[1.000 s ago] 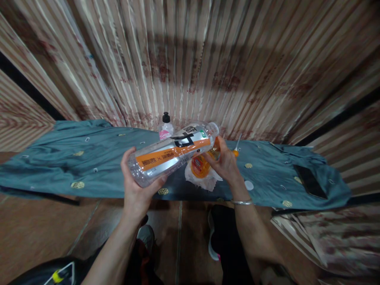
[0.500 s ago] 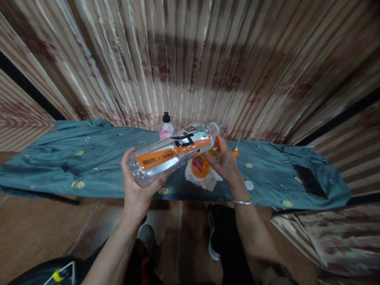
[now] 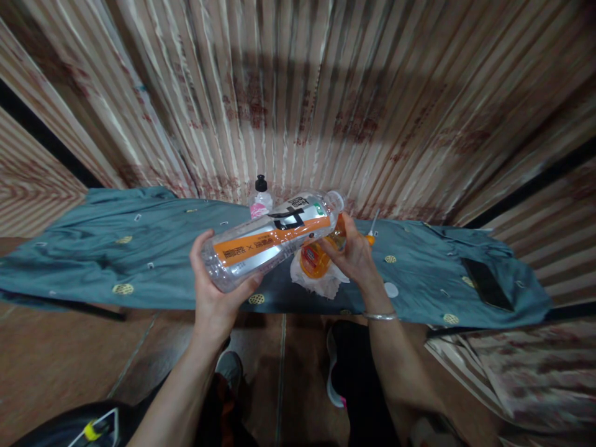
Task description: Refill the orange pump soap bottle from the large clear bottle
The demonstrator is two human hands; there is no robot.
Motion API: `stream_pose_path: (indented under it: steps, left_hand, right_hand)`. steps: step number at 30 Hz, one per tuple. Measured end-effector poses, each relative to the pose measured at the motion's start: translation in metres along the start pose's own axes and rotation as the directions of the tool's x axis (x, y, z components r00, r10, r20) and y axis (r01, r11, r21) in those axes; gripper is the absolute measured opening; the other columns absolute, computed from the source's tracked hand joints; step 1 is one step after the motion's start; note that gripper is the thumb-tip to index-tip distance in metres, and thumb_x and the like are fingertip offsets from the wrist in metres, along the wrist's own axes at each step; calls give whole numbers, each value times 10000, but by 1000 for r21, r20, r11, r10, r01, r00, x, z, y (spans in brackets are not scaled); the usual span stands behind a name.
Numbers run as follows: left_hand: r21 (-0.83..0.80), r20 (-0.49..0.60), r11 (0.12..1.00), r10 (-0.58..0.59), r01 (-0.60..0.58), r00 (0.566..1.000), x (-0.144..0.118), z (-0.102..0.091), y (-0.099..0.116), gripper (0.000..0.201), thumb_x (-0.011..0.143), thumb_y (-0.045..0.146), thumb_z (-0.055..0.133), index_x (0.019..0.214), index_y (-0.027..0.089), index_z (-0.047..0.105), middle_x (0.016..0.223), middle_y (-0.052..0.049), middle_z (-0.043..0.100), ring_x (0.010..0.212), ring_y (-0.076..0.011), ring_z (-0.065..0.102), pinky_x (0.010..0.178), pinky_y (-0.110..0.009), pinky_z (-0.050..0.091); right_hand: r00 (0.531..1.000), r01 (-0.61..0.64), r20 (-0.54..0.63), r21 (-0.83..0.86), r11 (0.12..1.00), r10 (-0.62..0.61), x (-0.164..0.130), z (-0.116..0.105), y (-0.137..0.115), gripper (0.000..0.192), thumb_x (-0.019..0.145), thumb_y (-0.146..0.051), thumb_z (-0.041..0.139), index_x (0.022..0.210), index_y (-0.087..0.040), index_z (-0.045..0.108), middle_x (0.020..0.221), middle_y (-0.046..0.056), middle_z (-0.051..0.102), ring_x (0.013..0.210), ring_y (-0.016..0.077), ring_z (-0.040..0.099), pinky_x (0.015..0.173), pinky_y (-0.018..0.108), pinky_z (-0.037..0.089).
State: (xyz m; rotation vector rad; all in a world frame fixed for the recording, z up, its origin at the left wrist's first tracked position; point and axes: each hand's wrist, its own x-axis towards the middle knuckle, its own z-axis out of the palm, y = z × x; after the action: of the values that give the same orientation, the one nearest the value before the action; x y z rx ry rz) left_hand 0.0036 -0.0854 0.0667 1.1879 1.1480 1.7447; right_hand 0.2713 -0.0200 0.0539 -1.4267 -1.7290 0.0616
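My left hand (image 3: 218, 298) is wrapped round the base of a large clear plastic bottle (image 3: 270, 239) with a silver and orange label. The bottle lies tilted, its uncapped-looking neck up and to the right. My right hand (image 3: 351, 251) closes round the upper part of a bottle of orange liquid (image 3: 314, 261). That smaller bottle stands on a crumpled white tissue (image 3: 321, 287). Its top is hidden behind the clear bottle's neck and my fingers, so whether the two mouths touch I cannot tell.
A teal patterned cloth (image 3: 167, 248) covers the narrow table. Behind the clear bottle stands a small bottle with a black cap (image 3: 261, 184). To the right are an orange pump top (image 3: 370, 238), a white round cap (image 3: 390, 290) and a black phone (image 3: 487, 284). A striped curtain (image 3: 288, 93) hangs behind.
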Motion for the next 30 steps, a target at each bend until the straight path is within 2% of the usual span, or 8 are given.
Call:
stream_pose_path:
  steps: [10,19,30]
  left_hand:
    - [-19,-9,1000,-10,10,1000,-1,2,2,1046,505,267,982,1407,296,453,1268,-55,639,1102,-239,685,993,-401,560]
    - [-26,-4,1000,-13,13,1000,-2,2,2,1045,514,291,981,1411,306,447,1266,-60,648,1109,-261,697,1000,-428,570]
    - [-82,2,996,-21,21,1000,-1,2,0,1060,497,235,991,1410,296,457,1268,-29,641,1099,-195,677,967,-314,549]
  right_hand:
    - [1000,25,-12,-11,1000,-25,-1,0,1,854,918,-781,563,1477,-138,506,1276,206,765,1144,361,762,964,514,623]
    - [1000,6,-6,-11,1000,-7,-1,0,1,880,900,-796,577,1477,-135,513,1268,215,767,1145,382,758,967,534,616]
    - [1000,16,1,-25,1000,-16,-1,0,1,849,922,-767,577,1482,-132,505,1286,209,759,1155,362,757,970,503,616]
